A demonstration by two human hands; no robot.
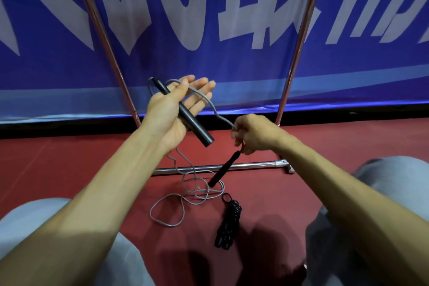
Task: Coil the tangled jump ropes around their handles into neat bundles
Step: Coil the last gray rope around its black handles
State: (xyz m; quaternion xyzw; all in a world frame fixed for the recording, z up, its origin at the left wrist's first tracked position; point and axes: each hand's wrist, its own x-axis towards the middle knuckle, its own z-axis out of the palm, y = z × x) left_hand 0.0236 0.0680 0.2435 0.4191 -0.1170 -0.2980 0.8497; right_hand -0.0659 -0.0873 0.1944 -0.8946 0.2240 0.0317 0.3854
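Rope point(217, 112) pinched in right hand point(253, 133), handle point(190, 116) across flat left hand point(169, 114), bundle point(228, 220) likely coiled

A blue banner point(232, 65) with large white lettering, cropped too far to read, fills the back and ends in a dark strip point(69, 129) at the red floor point(325, 144). Two slanting chrome poles point(102, 30) stand before it, seemingly joined to a chrome bar point(250, 165) lying on the floor. Soft shadows fall on the near floor.
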